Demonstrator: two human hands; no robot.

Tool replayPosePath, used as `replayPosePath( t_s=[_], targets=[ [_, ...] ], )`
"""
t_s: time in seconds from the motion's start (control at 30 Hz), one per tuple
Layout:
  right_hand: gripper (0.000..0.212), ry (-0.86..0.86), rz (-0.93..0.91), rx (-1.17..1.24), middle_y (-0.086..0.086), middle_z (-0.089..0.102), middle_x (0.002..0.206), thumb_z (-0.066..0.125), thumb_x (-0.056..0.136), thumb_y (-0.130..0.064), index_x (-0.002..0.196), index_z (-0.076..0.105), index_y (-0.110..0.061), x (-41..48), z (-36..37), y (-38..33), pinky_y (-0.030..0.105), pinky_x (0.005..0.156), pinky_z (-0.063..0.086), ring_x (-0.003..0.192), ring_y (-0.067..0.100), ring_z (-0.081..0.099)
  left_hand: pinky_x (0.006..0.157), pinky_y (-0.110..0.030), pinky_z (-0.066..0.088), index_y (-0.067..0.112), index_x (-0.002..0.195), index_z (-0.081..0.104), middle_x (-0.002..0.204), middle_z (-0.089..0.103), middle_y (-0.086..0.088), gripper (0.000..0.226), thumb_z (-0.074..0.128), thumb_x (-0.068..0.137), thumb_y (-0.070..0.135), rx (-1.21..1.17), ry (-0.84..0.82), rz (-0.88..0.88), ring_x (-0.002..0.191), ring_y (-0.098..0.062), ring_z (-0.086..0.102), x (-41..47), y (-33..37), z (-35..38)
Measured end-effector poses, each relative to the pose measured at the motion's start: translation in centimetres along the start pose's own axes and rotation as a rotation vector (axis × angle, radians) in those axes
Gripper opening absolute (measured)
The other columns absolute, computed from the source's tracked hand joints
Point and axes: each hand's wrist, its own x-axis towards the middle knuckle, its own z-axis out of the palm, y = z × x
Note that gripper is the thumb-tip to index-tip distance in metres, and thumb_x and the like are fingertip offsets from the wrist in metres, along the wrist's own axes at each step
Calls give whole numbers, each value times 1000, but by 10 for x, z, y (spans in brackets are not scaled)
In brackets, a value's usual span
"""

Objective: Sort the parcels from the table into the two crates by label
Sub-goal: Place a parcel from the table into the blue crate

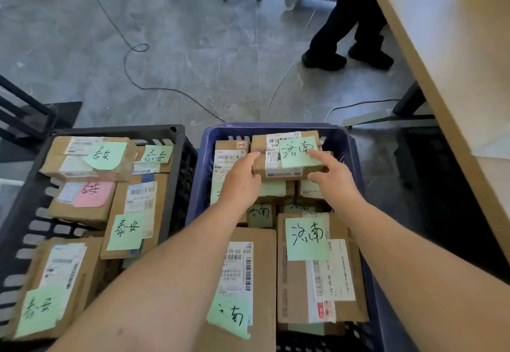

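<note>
Left hand (242, 177) and right hand (335, 182) grip a small brown cardboard parcel (276, 171) between them, one at each end. The left hand's thumb lies along the parcel's top left edge, with the other fingers curled beneath. The right hand's forefinger presses on the green sticky note (298, 153) stuck to the top, and its thumb pinches the near side.

The parcel is at the far end of the blue plastic crate (197, 186), above the brown parcels packed inside. Whether it already rests on them or hangs just over them is hard to tell from this angle. Those packed parcels carry white shipping labels and green notes with black handwriting, the same characters as on the held one.

Just beside the blue crate, on its left, stands a black plastic crate (110, 130), also filled with brown parcels. Their notes are green with different characters, apart from one pink note (93, 194).

Both crates stand on a grey floor (193, 61) crossed by a thin black cable (129, 56). A pale wooden desk (455, 48) runs along the right, and a person's dark-trousered legs (350, 20) stand beyond.
</note>
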Motion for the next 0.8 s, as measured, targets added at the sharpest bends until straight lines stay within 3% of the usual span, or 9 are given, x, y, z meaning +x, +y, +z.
replayPosePath(
  t_s=[0.1,0.2,0.23,0.3,0.33,0.37,0.47,0.63,0.8],
  targets=[
    [58,-50,-15,-45,-3,34,151,53,94,-2,143,41,-31,17,10,2,19,79,51,116,15,51,105,-34,41,29,146,37,146,42,2,55,40,97,4,3,14,-18,128,-20,44,18,-8,6],
    [58,-84,-32,-83,-5,29,154,52,95,-2,143,42,-31,25,14,0,22,80,52,85,9,52,107,-31,37,30,146,35,152,35,6,59,41,95,2,-11,10,1,135,-17,38,23,-17,7],
    [58,-86,-41,-108,-5,27,155,52,94,-1,142,43,-32,24,15,1,18,75,53,87,9,51,111,-34,35,30,147,34,154,32,6,60,44,95,2,-7,-1,12,138,-18,35,23,-19,7],
    [59,-78,-55,-163,-3,20,157,53,93,-1,142,43,-34,19,14,3,5,58,47,115,9,44,116,-38,28,30,149,29,157,24,4,64,47,94,3,6,-17,21,143,-17,26,18,-21,6],
    [60,-67,-66,-195,-2,16,158,54,93,-1,142,42,-34,14,13,5,2,59,43,127,11,36,117,-36,24,31,150,26,159,20,4,65,48,94,5,5,-16,16,144,-16,22,13,-22,5],
    [61,-49,-84,-231,-2,13,159,54,93,-2,142,42,-35,9,12,7,2,69,40,137,14,28,118,-34,22,31,151,24,159,18,3,66,50,95,7,4,-6,13,146,-15,18,8,-21,3],
    [61,-1,-115,-326,-5,11,159,55,92,-4,141,41,-38,-12,5,13,27,102,39,145,20,18,118,-37,22,32,151,21,160,15,4,67,52,95,14,37,26,-17,147,-15,16,-15,-14,-3],
    [54,-1,-157,-566,-4,18,156,51,93,-10,143,41,-30,-71,-13,4,35,102,43,141,18,26,117,-41,23,31,153,15,162,6,5,66,49,97,24,125,31,-48,148,-15,10,-83,17,-11],
    [45,33,-280,-766,-3,28,151,48,92,-19,137,45,-25,-133,-33,-16,40,98,47,132,19,35,117,-34,16,28,154,10,162,4,1,68,49,98,29,216,38,20,148,-16,7,-155,54,-21]
  ],
)
